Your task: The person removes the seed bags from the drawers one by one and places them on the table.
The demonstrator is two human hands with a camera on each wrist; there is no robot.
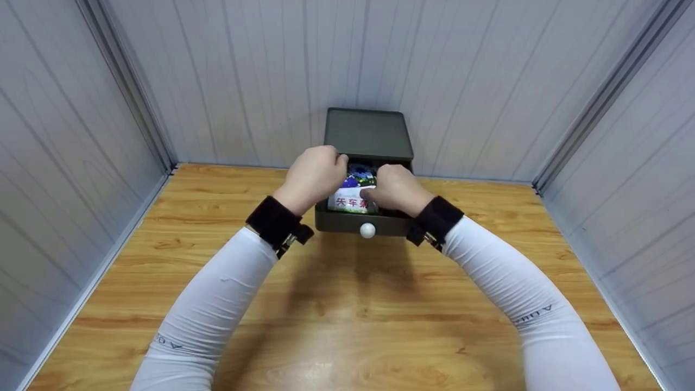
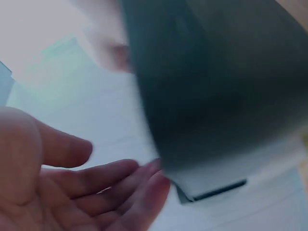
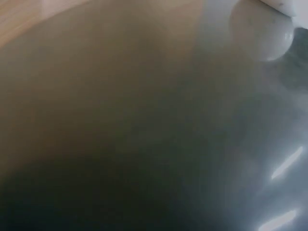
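A dark green drawer box (image 1: 369, 133) stands against the back wall, its drawer (image 1: 339, 222) pulled out toward me with a round white knob (image 1: 367, 231) on the front. Inside lies a flower seed packet (image 1: 353, 202) with blue blooms and red characters. My right hand (image 1: 399, 187) reaches in at the right side and pinches the packet's right edge, thumb across its front; its other fingers are hidden. My left hand (image 1: 317, 174) is at the drawer's left rim. In the left wrist view its loosely bent fingers (image 2: 110, 180) hold nothing, tips close to the box edge.
Pale panelled walls (image 1: 244, 81) enclose the wooden tabletop (image 1: 336, 326) at the back and both sides. Dark straps with small cameras circle both wrists. The right wrist view is mostly filled by the blurred drawer front.
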